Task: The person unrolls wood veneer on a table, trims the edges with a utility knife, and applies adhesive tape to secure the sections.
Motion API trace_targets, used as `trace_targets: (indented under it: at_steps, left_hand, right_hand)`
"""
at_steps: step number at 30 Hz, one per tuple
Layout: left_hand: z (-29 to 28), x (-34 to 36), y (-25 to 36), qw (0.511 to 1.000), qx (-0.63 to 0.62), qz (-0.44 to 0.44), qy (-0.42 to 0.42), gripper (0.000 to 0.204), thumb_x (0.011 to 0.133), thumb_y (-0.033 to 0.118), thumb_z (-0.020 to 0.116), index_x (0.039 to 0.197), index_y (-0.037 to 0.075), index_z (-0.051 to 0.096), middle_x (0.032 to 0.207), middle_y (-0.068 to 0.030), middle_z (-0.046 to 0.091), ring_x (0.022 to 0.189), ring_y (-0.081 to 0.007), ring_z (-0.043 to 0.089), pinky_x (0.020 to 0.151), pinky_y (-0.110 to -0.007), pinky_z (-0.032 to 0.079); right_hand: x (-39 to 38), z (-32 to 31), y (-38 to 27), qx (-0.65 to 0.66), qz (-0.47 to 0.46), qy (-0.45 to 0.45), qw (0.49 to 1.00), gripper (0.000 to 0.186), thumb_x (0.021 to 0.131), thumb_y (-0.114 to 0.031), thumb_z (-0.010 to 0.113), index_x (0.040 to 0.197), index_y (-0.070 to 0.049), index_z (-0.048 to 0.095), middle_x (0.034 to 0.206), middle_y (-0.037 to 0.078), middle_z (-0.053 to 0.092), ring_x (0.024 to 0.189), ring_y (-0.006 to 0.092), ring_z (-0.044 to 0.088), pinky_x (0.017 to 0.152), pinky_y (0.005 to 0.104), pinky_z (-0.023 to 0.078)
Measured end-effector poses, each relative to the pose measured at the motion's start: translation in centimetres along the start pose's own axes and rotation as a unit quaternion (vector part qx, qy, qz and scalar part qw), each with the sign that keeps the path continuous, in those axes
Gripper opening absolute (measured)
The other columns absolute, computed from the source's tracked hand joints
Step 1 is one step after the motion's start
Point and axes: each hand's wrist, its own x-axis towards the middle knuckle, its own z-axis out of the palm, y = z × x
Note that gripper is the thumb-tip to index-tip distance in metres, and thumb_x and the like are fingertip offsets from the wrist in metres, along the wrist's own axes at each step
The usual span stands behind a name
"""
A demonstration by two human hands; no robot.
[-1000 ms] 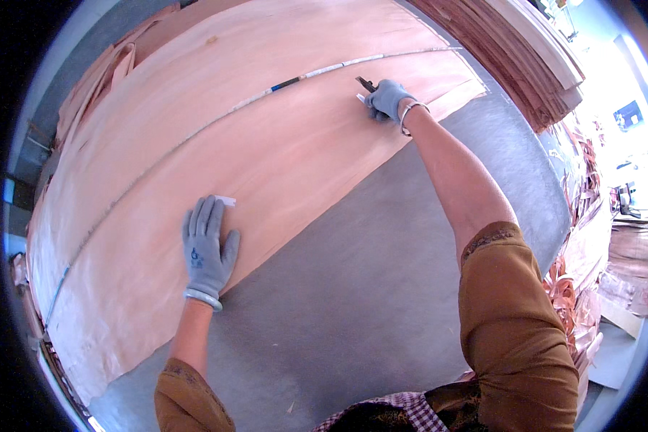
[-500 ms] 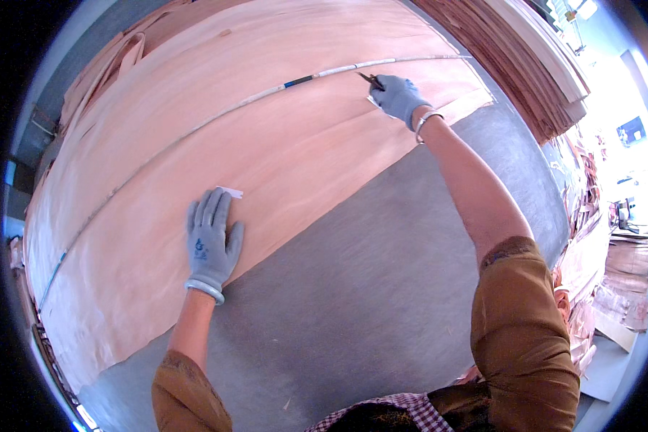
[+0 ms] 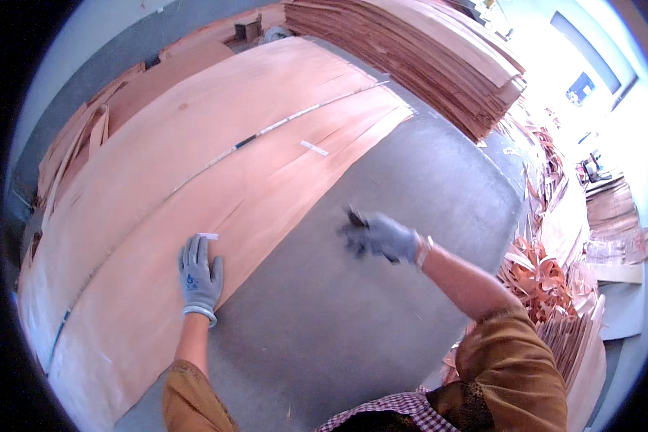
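Note:
A wide, thin sheet of pinkish wood veneer (image 3: 151, 216) lies on the grey table top (image 3: 324, 309). My left hand (image 3: 200, 277), in a grey-blue glove, rests flat on the veneer close to its near edge, fingers stretched out. At its fingertips a short white strip of tape (image 3: 209, 236) shows, partly covered. My right hand (image 3: 381, 236), gloved alike and blurred by motion, is over the bare grey surface, closed around a small dark tool (image 3: 353, 216) whose kind is unclear. Farther along the veneer lies another white tape strip (image 3: 314, 147), near several thin splits.
A long thin rod (image 3: 277, 124) with white and dark bands lies across the veneer. At the far right rises a tall stack of veneer sheets (image 3: 439, 65). Veneer scraps (image 3: 543, 281) are heaped beside the table at the right. More sheets (image 3: 158, 79) lie along the far left.
My right hand has come back from the veneer toward me, over the grey surface, uncovering the white tape strip. My left hand stays flat on the veneer. The whole view has shifted.

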Motion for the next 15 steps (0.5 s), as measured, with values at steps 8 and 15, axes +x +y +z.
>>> trace_targets:
  at_steps: [8, 15]
  left_hand:
    - [-7.5, -6.9, 11.7, 0.993, -0.074, 0.030, -0.092, 0.034, 0.088, 0.018, 0.051, 0.117, 0.001, 0.054, 0.115, -0.0200, 0.057, 0.107, -0.0337, 0.054, 0.095, -0.044, 0.041]
    - [-17.0, -29.6, 20.7, 0.937, -0.144, -0.177, -0.263, 0.041, 0.086, 0.019, 0.053, 0.125, 0.008, 0.051, 0.103, -0.0176, 0.064, 0.091, -0.0316, 0.063, 0.080, -0.041, 0.049]
  right_hand:
    - [-16.1, -2.1, 9.8, -0.370, 0.042, 0.193, 0.908, 0.031, 0.088, -0.032, 0.055, 0.104, -0.006, 0.060, 0.087, 0.019, 0.064, 0.076, 0.0313, 0.063, 0.071, 0.0397, 0.048]
    - [-13.6, 0.9, 8.7, -0.396, 0.005, 0.177, 0.901, 0.036, 0.081, -0.035, 0.059, 0.101, -0.005, 0.064, 0.089, 0.018, 0.066, 0.080, 0.0305, 0.066, 0.069, 0.0377, 0.050]
